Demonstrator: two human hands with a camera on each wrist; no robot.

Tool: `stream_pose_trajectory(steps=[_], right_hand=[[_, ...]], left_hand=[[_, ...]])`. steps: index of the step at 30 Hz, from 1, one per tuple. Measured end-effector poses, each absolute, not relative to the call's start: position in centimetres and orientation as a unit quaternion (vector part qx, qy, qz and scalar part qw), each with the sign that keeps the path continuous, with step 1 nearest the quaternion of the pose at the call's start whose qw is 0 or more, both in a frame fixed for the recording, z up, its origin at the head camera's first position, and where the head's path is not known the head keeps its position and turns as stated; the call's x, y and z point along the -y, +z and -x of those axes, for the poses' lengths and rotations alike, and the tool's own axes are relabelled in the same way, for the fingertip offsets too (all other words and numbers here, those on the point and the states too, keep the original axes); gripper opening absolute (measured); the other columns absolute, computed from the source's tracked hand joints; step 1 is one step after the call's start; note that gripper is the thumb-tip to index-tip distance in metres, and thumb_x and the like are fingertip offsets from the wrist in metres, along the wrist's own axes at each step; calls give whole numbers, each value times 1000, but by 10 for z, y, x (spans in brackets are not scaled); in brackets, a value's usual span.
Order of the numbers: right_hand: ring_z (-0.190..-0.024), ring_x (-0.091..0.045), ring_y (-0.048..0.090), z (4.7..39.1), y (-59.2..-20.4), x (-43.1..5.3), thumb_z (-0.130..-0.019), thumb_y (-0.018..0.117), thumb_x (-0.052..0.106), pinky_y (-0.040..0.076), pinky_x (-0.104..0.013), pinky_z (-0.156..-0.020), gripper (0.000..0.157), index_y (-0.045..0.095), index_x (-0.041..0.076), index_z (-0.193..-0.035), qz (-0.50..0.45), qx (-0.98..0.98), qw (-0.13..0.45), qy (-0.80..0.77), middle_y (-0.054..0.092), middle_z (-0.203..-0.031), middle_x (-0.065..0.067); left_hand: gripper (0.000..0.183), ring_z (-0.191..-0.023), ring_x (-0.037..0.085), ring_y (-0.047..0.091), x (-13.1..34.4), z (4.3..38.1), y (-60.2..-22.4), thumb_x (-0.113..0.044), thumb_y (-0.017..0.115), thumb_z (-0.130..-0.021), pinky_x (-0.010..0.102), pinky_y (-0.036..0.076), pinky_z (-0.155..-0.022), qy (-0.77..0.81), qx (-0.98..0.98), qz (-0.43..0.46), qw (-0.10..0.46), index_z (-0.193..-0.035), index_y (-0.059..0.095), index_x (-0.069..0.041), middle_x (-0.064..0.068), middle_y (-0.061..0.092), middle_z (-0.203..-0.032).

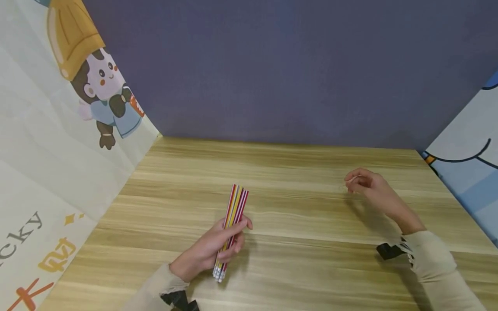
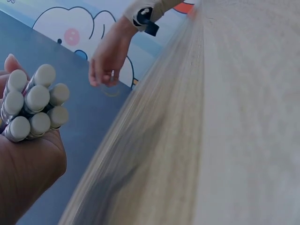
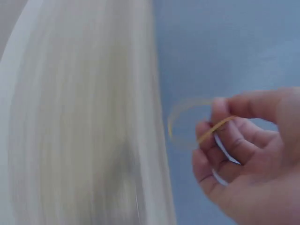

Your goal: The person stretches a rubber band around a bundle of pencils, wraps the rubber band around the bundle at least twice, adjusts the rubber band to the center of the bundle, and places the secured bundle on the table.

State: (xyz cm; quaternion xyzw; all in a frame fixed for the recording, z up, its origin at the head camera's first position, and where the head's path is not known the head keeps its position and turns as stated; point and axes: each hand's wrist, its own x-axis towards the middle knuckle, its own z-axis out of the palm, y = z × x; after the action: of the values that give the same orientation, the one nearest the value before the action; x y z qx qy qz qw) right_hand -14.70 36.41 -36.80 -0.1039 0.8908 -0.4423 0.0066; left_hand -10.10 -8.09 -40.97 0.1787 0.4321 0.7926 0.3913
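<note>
Head view: L hand (image 1: 213,245) grips pencils (image 1: 233,214), long axis fwd, erasers (image 1: 219,274) nearest; R hand (image 1: 374,190) pinches rubber band (image 3: 214,130).

Pale wood-grain tabletop (image 1: 303,268), streaks running side to side, backed by a plain dark blue-grey panel (image 1: 272,73) that meets its far edge. Left is a white printed sheet (image 1: 35,112), lightly creased, with a cartoon figure (image 1: 103,82) in a yellow hat plus grey lettering (image 1: 21,233) and orange characters lower down; right is a light-blue-and-white cartoon panel (image 1: 482,185) with black outlines. Light's soft, shadows on the wood blurry-edged.
</note>
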Motion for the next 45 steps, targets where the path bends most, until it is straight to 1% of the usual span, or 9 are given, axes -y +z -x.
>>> stream_pose_trajectory(steps=[9, 16, 21, 25, 30, 33, 36, 42, 45], right_hand=[[-73, -18, 61, 150, -364, -355, -105, 39, -5, 58, -31, -74, 23, 58, -1, -118, 171, -579, 105, -791, 66, -91, -7], [-54, -20, 22, 146, -359, -346, -106, 24, -6, 25, -32, -56, 40, 60, 1, -121, 200, -483, 195, -830, 68, -96, -8], [-59, -21, 26, 140, -353, -338, -104, 18, -9, 35, -30, -60, 44, 56, 2, -122, 203, -417, 211, -861, 66, -119, -17], [-58, -22, 27, 139, -353, -332, -101, 13, -17, 25, -32, -57, 48, 48, 5, -126, 248, -405, 223, -851, 60, -134, -19], [-48, -21, 44, 131, -349, -315, -102, 22, -16, 24, -33, -42, 39, 43, 5, -127, 315, -480, 200, -794, 65, -126, -21], [-68, -22, 67, 122, -342, -301, -102, 37, -14, 55, -31, -58, 22, 50, 2, -112, 305, -596, 139, -730, 72, -87, -17], [-98, -31, 70, 114, -336, -289, -100, 52, -6, 55, -35, -96, 9, 59, 0, -99, 271, -703, 97, -650, 66, -67, -13], [-112, -25, 66, 111, -335, -271, -95, 65, 2, 53, -31, -98, 27, 65, 2, -122, 255, -776, 88, -570, 57, -141, -10], [-132, -19, 52, 114, -338, -264, -93, 71, 7, 42, -21, -108, 33, 63, 9, -124, 253, -796, 86, -543, 54, -144, -4]], left_hand=[[17, -39, -3, 45, 81, 101, -409, -24, 44, -108, 13, 31, -33, 789, -433, -177, 398, -115, 53, -11, -6, 61, -65], [18, -39, -3, 45, 79, 101, -407, -24, 44, -108, 12, 32, -33, 785, -441, -175, 400, -114, 53, -10, -7, 60, -65], [18, -39, -2, 45, 78, 101, -406, -26, 46, -107, 13, 32, -33, 784, -441, -169, 403, -114, 53, -11, -6, 60, -64], [17, -40, -2, 46, 77, 101, -406, -25, 46, -107, 13, 33, -33, 785, -442, -171, 400, -112, 54, -11, -6, 60, -64], [16, -40, -2, 45, 75, 100, -407, -24, 47, -107, 13, 33, -33, 783, -450, -172, 393, -111, 55, -11, -6, 58, -64], [17, -40, -1, 44, 75, 99, -407, -25, 48, -106, 13, 32, -33, 782, -453, -170, 392, -111, 55, -11, -6, 57, -63], [17, -40, -2, 44, 75, 99, -407, -26, 48, -106, 13, 32, -33, 781, -454, -170, 392, -111, 55, -11, -6, 57, -63], [18, -41, -1, 46, 76, 99, -408, -26, 48, -106, 13, 33, -33, 782, -449, -172, 396, -111, 55, -10, -6, 58, -64], [18, -41, -1, 46, 76, 97, -408, -26, 47, -107, 13, 35, -34, 781, -443, -174, 405, -112, 55, -11, -6, 58, -65]])
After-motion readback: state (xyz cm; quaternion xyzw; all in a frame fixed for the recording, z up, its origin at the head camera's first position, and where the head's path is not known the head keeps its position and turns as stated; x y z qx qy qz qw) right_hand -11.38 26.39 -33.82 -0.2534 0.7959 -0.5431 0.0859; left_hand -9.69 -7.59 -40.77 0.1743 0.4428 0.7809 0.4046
